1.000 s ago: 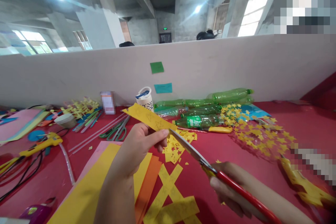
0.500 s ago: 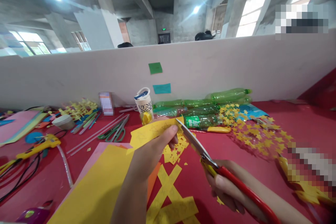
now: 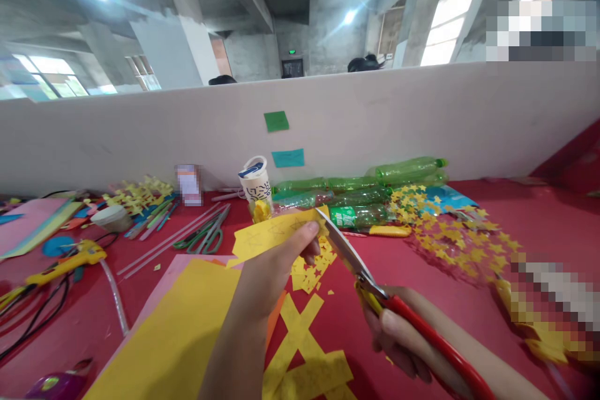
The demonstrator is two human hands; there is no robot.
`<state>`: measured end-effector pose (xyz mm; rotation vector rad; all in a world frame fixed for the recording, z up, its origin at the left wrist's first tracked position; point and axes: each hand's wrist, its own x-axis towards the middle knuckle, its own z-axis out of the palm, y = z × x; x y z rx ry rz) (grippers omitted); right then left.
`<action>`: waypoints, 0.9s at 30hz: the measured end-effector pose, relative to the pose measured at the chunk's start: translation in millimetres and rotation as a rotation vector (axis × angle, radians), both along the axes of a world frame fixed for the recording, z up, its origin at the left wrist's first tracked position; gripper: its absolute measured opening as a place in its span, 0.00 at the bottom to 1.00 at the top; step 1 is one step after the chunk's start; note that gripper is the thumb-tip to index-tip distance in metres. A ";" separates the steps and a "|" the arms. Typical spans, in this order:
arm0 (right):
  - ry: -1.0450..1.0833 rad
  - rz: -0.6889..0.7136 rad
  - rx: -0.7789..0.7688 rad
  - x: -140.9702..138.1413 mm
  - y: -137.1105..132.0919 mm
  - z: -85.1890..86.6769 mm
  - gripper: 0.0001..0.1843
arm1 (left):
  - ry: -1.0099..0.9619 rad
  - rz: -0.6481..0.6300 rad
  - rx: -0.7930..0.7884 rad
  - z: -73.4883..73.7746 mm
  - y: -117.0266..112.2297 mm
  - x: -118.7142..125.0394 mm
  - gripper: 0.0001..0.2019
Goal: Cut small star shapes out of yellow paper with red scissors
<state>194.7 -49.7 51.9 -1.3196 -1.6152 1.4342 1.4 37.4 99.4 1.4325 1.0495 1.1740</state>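
My left hand (image 3: 285, 256) pinches a yellow paper strip (image 3: 262, 234) that has star outlines drawn on it. My right hand (image 3: 398, 331) grips red-handled scissors (image 3: 349, 250), whose blade tips lie at the right end of the strip, close to my left thumb. Whether the blades are fully closed cannot be made out. Beneath the strip is a pile of small cut yellow stars and scraps (image 3: 314, 269). Several yellow paper strips (image 3: 300, 337) lie crossed on the red table below my hands.
Yellow sheets (image 3: 173, 325) lie at the front left, near a yellow glue gun (image 3: 70, 265). Green-handled scissors (image 3: 206, 231), a white paper cup (image 3: 255, 181), green plastic bottles (image 3: 407, 170) and a yellow cutter knife (image 3: 389, 231) sit farther back. Yellow stars (image 3: 459, 237) spread at right.
The scissor tips have shifted slightly along the strip's right end, and the blades' angle to the paper differs a little. Both hands keep their grip.
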 end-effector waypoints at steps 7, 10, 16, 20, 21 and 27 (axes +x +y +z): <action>0.011 -0.041 -0.032 -4.1 3.2 5.2 0.31 | -0.004 -0.040 -0.011 -5.3 2.5 -0.2 0.16; -0.001 -0.040 -0.064 -1.4 4.6 -5.3 0.32 | 0.010 -0.041 -0.010 -5.9 3.3 -0.8 0.16; -0.015 -0.025 -0.121 1.7 3.5 -17.9 0.36 | 0.022 -0.015 0.026 -3.1 3.1 -1.7 0.16; -0.065 -0.098 -0.081 -1.0 3.4 -12.8 0.37 | 0.009 -0.025 0.002 -4.2 4.3 -2.1 0.15; -0.081 -0.092 -0.103 -0.8 5.3 -12.6 0.38 | -0.001 -0.023 -0.006 -5.0 4.7 -2.1 0.15; -0.115 0.089 -0.312 3.9 16.8 -10.3 0.37 | -0.071 -0.004 -0.050 -6.5 6.2 -1.3 0.13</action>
